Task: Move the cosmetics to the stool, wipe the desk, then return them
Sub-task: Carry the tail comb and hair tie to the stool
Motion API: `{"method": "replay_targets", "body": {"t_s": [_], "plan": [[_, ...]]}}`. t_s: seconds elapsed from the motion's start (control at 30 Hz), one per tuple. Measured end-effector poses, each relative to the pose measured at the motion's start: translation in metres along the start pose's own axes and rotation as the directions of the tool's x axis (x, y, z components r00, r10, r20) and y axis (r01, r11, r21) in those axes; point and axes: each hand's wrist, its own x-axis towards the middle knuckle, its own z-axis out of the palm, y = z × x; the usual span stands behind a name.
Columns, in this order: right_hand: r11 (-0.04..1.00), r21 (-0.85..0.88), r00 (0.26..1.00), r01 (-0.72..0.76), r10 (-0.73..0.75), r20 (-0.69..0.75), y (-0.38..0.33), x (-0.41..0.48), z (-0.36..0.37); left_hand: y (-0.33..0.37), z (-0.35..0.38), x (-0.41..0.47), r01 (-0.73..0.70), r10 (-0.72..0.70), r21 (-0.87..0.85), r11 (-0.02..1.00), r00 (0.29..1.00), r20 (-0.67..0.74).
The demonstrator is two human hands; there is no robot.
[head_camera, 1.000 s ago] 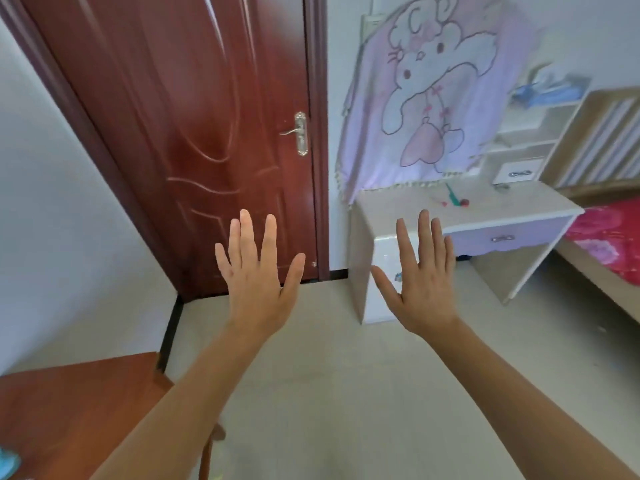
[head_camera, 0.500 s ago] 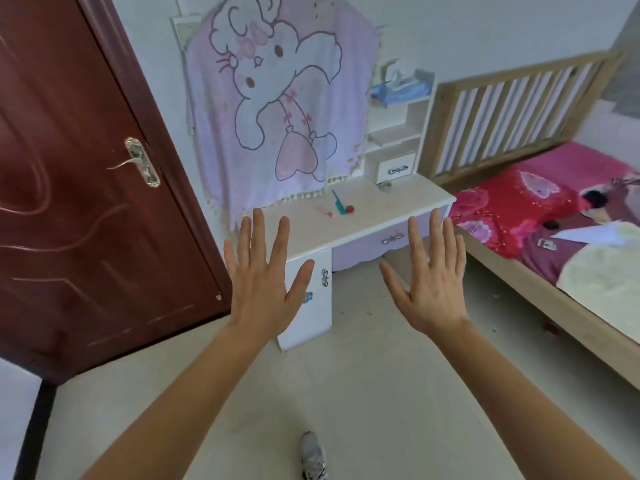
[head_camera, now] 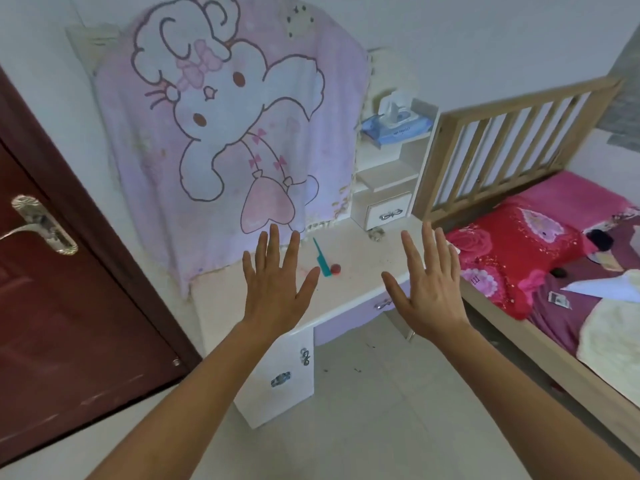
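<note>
Empty hands, cosmetics untouched on the desk

Left hand (head_camera: 273, 289) and right hand (head_camera: 429, 289) hover with fingers spread and straight, holding nothing, short of the desk (head_camera: 363, 275). On its top, beyond the left hand, lie a teal comb (head_camera: 320, 258) and, just beside it, a small red round thing (head_camera: 335, 269). The round thing looks likely to roll off the edge if nudged, and the flat comb may slip from a hasty pinch. The stool is out of view, so carrying means turning away. Farther back, a small ring (head_camera: 376, 233) could be missed, and the cloth (head_camera: 225, 140) hanging to the desktop may snag during wiping.
</note>
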Motion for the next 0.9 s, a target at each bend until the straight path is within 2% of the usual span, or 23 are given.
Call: {"method": "replay_targets", "body": {"t_s": [0.13, 0.3, 0.47, 0.63, 0.73, 0.9], "plan": [[0.999, -0.035, 0.991, -0.012, 0.017, 0.134, 0.026, 0.045, 0.049, -0.005, 0.046, 0.053, 0.016, -0.019, 0.028, 0.999, 0.993, 0.115], [0.998, -0.058, 0.924, 0.003, 0.019, 0.383, 0.07, 0.093, 0.134, -0.01, 0.117, 0.099, 0.11, -0.129, 0.079, 0.991, 0.942, 0.308], [0.999, -0.003, 0.851, 0.036, -0.029, 0.525, 0.111, 0.181, 0.212, -0.013, 0.173, 0.174, 0.211, -0.245, 0.131, 0.969, 0.897, 0.368], [0.992, 0.06, 0.699, 0.113, -0.123, 0.705, 0.144, 0.273, 0.268, -0.004, 0.218, 0.238, 0.368, -0.404, 0.168, 0.915, 0.816, 0.413], [0.987, 0.089, 0.653, 0.133, -0.155, 0.741, 0.157, 0.308, 0.3, -0.002, 0.249, 0.265, 0.424, -0.477, 0.22, 0.879, 0.76, 0.441], [0.993, 0.091, 0.591, 0.081, -0.121, 0.797, 0.178, 0.323, 0.359, -0.01, 0.301, 0.293, 0.454, -0.561, 0.33, 0.827, 0.657, 0.503]]}}
